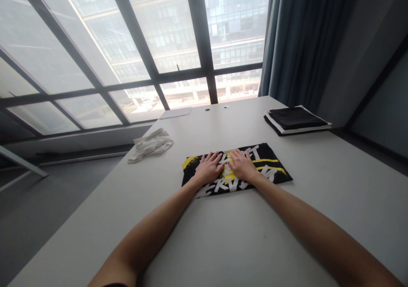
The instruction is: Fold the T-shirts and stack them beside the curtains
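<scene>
A black folded T-shirt [270, 163] with white lettering and yellow patches lies flat on the white table [223, 231]. My left hand [209, 168] rests palm down on its left half, fingers spread. On the middle of the cloth, just to the right, my right hand [241, 165] also lies flat with its fingers stretched out. Both hands touch the fabric without gripping it. Part of the print is hidden beneath them.
A crumpled white cloth [151, 144] lies near the table's left edge. Farther back are a white sheet [176, 113] and two small holes in the tabletop. Folded black and white garments [296, 119] are stacked at the right. Windows and a blue curtain [296, 44] stand behind.
</scene>
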### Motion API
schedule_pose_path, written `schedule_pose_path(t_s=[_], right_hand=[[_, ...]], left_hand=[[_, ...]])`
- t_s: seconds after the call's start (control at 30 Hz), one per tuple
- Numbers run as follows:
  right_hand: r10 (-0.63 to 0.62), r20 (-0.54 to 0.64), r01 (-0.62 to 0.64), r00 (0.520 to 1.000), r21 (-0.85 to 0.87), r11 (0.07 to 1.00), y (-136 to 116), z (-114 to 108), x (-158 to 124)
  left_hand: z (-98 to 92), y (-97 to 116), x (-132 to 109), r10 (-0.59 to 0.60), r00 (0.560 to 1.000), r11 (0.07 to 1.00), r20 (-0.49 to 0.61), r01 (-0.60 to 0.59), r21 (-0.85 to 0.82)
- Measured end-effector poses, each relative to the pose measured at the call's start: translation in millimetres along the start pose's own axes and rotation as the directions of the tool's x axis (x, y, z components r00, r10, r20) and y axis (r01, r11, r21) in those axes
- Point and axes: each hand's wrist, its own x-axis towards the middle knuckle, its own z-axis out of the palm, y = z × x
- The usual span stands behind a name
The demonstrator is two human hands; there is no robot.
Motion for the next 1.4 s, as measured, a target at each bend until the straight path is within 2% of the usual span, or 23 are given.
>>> schedule_pose_path(t_s=[1.4], right_hand=[[0.003, 0.005, -0.003, 1.0, 0.003, 1.0, 0.1, 1.9, 1.3]], left_hand=[[-3.3, 1.4, -1.2, 0.002, 1.0, 1.0, 0.001, -0.002, 0.008]])
